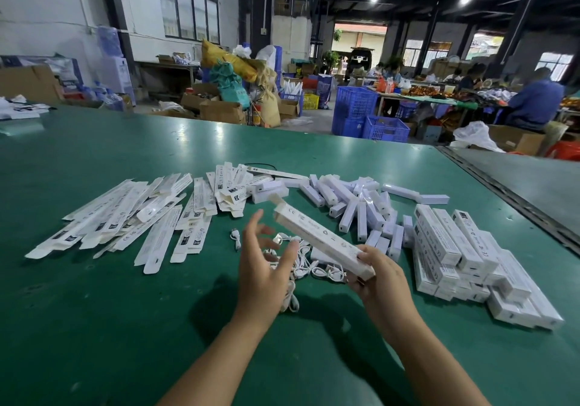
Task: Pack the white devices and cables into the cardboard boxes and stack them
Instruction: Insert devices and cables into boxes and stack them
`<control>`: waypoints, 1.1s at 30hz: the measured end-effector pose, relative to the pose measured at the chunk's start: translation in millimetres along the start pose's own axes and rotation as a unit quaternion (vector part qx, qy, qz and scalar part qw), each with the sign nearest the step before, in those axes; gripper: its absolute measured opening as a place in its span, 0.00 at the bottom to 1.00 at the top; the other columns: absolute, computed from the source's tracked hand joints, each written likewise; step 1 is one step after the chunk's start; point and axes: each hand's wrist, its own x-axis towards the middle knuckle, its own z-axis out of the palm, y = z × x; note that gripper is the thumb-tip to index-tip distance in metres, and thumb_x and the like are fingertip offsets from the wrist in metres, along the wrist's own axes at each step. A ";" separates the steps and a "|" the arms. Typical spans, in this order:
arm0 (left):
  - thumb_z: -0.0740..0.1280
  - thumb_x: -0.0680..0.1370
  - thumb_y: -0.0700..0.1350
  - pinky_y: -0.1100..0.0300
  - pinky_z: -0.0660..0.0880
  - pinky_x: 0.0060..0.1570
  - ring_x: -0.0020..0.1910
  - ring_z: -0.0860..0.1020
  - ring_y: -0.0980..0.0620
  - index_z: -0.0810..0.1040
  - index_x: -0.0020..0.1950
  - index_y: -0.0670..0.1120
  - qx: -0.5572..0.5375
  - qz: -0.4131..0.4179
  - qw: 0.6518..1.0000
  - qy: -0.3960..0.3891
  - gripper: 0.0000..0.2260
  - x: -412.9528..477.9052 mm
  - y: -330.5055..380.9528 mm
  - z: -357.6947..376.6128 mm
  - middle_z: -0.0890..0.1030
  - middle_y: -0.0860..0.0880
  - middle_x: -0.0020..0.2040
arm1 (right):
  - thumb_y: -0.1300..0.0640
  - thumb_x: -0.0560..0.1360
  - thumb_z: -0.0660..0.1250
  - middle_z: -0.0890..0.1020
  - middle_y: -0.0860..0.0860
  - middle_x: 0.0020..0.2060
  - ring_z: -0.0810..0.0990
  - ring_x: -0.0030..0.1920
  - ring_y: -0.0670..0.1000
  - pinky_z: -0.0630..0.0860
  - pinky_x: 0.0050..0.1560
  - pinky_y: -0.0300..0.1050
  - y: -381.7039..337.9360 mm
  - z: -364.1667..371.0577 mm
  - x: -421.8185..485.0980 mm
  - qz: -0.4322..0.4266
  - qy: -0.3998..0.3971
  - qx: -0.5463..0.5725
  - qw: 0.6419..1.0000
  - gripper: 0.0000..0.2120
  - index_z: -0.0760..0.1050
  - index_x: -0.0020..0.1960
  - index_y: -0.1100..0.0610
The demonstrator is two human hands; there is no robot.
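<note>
My right hand [381,280] grips the near end of a long white cardboard box [317,239], held above the table with its far flap open. My left hand [262,267] hovers just left of the box, fingers spread and empty. Under both hands lies a tangle of white cables [314,267]. A heap of loose white devices [354,204] lies behind the box. Flat unfolded boxes [125,217] fan out on the left. Packed boxes [470,258] are stacked on the right.
The green table [110,327] runs wide, with its right edge and a dark rail [508,195] beyond the stack. Blue crates [361,113], cartons and sacks stand on the floor behind. People sit at tables at the far right.
</note>
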 end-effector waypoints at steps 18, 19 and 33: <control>0.73 0.76 0.38 0.64 0.78 0.44 0.43 0.82 0.56 0.79 0.50 0.60 -0.015 0.029 0.999 0.002 0.15 5.8 0.3 -4.2 0.80 0.51 0.51 | 0.55 0.80 0.63 0.71 0.51 0.28 0.63 0.25 0.47 0.59 0.24 0.38 10.0 -3.5 3.3 0.062 -0.028 -0.045 0.997 0.09 0.73 0.48 0.62; 0.73 0.76 0.39 0.62 0.78 0.44 0.43 0.82 0.55 0.80 0.49 0.58 -0.032 0.011 0.999 0.013 0.12 5.8 1.0 -2.9 0.81 0.50 0.51 | 0.55 0.80 0.64 0.70 0.51 0.28 0.63 0.25 0.47 0.58 0.24 0.38 10.4 -3.2 3.4 0.050 -0.022 -0.054 0.997 0.09 0.73 0.49 0.62; 0.71 0.75 0.35 0.67 0.77 0.37 0.37 0.82 0.59 0.79 0.54 0.46 -0.218 -0.236 0.946 0.044 0.11 16.0 -1.1 -11.6 0.86 0.49 0.42 | 0.55 0.77 0.69 0.69 0.51 0.23 0.62 0.22 0.47 0.60 0.21 0.36 9.1 -4.2 2.5 -0.044 0.052 -0.160 0.985 0.10 0.73 0.41 0.60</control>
